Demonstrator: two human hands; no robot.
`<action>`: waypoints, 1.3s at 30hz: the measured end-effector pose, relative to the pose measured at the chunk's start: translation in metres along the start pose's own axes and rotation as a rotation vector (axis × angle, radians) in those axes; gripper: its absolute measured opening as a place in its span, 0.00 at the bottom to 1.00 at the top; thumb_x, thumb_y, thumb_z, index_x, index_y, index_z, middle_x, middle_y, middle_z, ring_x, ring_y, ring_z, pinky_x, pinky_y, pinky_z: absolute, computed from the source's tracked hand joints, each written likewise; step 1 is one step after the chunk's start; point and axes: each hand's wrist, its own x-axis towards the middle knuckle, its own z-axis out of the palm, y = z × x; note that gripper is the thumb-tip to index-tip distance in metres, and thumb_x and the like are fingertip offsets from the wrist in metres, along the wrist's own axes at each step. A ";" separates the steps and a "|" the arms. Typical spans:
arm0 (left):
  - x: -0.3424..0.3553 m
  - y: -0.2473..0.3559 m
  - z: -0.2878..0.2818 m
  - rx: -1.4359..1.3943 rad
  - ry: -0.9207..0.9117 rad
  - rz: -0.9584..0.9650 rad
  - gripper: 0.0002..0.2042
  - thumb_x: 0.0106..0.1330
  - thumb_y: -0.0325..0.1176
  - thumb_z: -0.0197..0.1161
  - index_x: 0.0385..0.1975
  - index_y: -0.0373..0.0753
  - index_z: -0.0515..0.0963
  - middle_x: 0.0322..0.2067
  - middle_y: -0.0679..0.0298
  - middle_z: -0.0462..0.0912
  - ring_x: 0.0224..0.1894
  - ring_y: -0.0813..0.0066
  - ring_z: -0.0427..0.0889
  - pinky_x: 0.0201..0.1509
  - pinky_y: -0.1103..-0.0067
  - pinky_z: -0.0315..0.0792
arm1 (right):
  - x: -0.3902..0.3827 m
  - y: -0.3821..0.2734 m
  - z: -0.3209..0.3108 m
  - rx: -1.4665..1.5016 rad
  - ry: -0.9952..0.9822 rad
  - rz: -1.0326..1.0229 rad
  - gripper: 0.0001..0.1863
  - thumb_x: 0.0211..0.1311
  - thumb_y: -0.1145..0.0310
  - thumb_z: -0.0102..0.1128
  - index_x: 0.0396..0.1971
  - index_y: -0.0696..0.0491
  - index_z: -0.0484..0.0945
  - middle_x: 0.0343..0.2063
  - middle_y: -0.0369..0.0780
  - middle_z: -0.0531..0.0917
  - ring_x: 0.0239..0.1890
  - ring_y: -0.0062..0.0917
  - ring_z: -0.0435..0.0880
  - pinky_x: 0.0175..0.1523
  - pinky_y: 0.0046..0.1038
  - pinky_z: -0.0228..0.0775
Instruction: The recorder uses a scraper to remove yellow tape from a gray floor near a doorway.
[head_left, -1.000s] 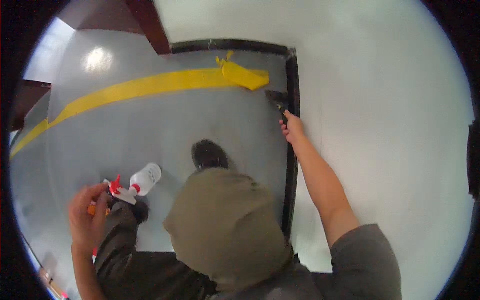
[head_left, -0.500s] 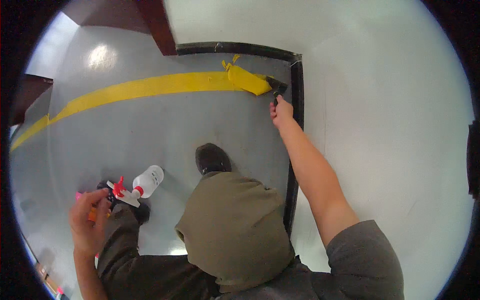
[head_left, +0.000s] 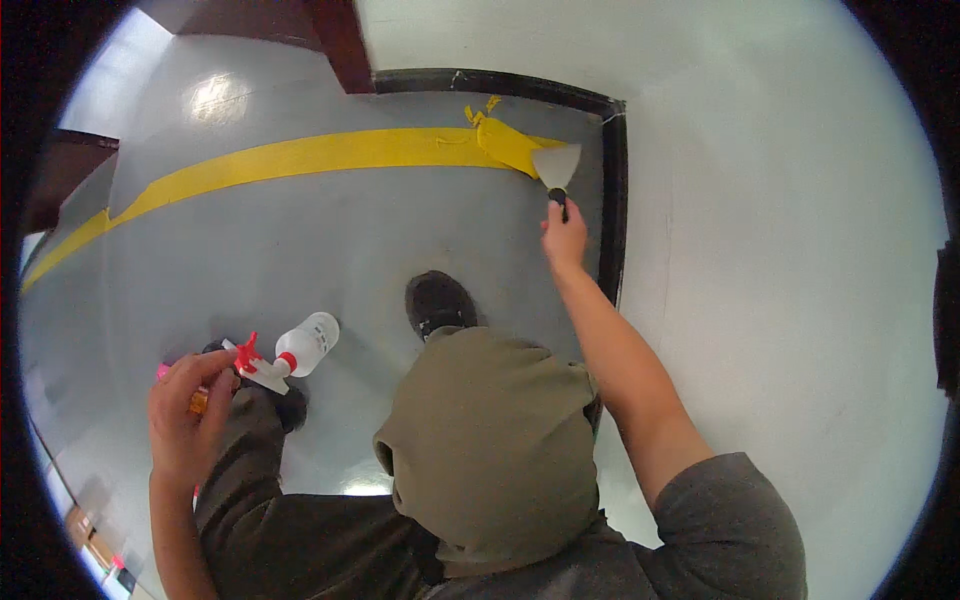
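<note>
My right hand (head_left: 566,238) grips the black handle of a scraper (head_left: 558,163) with a wide metal blade, its fingers wrapped round the handle. The blade's left edge is at a loosened, folded end of yellow tape (head_left: 507,147), close to the corner of the floor. From there a long yellow floor strip (head_left: 330,152) runs left. My left hand (head_left: 188,412) hovers at the lower left over my leg, thumb and fingers apart, with nothing visible in it. Just right of its fingertips a white spray bottle (head_left: 308,343) with a red trigger is on the grey floor.
Black skirting (head_left: 613,210) edges the floor along the white wall (head_left: 760,260) on the right and at the far side. A dark red post (head_left: 340,45) stands at the far end. My black shoe (head_left: 440,300) is planted mid-floor. Something orange (head_left: 199,402) shows behind my left hand.
My right hand has turned the scraper, so its blade now shows broadside and points away from me. The view has shifted slightly. My left hand stays near the spray bottle.
</note>
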 end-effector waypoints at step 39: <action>-0.024 -0.008 -0.005 -0.103 0.067 0.003 0.08 0.58 0.19 0.56 0.36 0.32 0.77 0.26 0.61 0.78 0.26 0.75 0.78 0.32 0.80 0.70 | 0.004 -0.001 -0.013 0.239 -0.239 0.703 0.12 0.59 0.55 0.55 0.32 0.48 0.71 0.19 0.33 0.73 0.14 0.14 0.66 0.14 0.18 0.52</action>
